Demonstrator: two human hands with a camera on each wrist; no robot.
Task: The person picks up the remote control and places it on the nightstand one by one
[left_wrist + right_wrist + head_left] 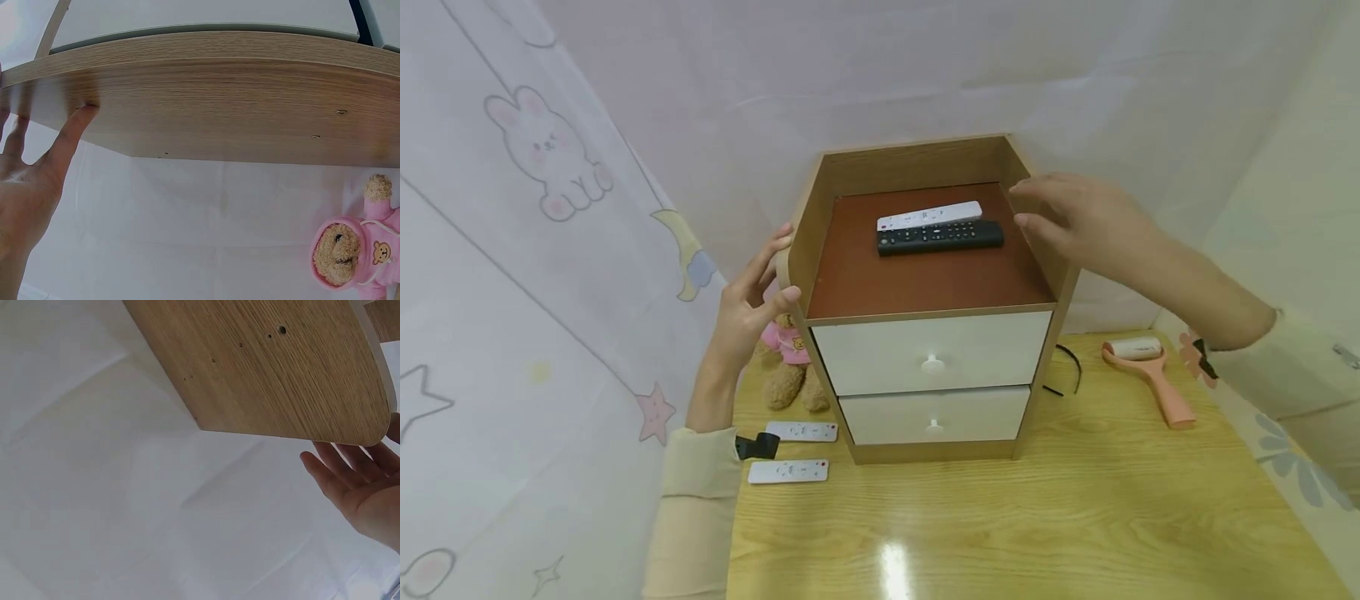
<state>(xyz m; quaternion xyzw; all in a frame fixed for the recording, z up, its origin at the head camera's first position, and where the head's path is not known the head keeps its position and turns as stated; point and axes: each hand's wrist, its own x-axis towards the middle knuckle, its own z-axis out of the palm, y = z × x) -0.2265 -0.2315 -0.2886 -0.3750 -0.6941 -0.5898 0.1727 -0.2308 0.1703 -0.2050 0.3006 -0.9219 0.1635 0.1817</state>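
A small wooden cabinet [917, 312] with two white drawers stands on the table. On its brown top shelf lie a white remote control [930, 216] and a black remote control [940, 237], side by side. My left hand [747, 308] rests against the left side panel, thumb by its front edge. In the left wrist view, straight fingers [74, 134] touch the panel's outer face. At the right side panel, my right hand [1071, 215] reaches over with fingers loosely bent, holding nothing. The right wrist view has that hand [369, 487] right by the panel's rounded corner.
Two more white remotes [787, 472] lie left of the cabinet. A teddy bear [786, 375] in pink sits behind them, partly hidden. At right are a lint roller [1153, 379] and a thin black curved band [1075, 367]. Fabric-covered walls [925, 67] stand close around the table [1000, 533].
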